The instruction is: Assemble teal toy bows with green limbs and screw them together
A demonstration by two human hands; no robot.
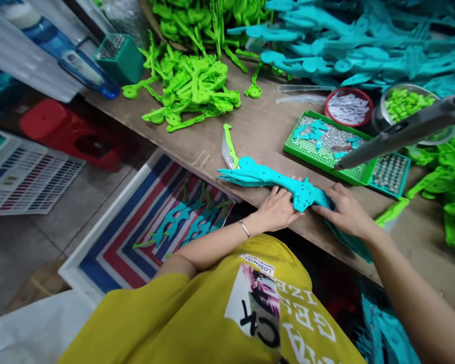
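A stack of teal plastic parts (265, 178) lies along the front edge of the wooden workbench (258, 134). My left hand (276, 208) presses on the stack's near side, fingers spread over it. My right hand (345, 211) rests flat on the stack's right end, touching it from the other side. A green-and-clear curved piece (228, 147) lies just beyond the stack's left tip.
Piles of lime green parts (191, 86) and teal parts (349, 45) fill the bench's back. A green tray (328, 146) of small bits, a red bowl (348, 106), a metal bowl (405, 103) and a hanging grey tool (402, 132) are at right. More teal parts (189, 222) lie in a striped bin below.
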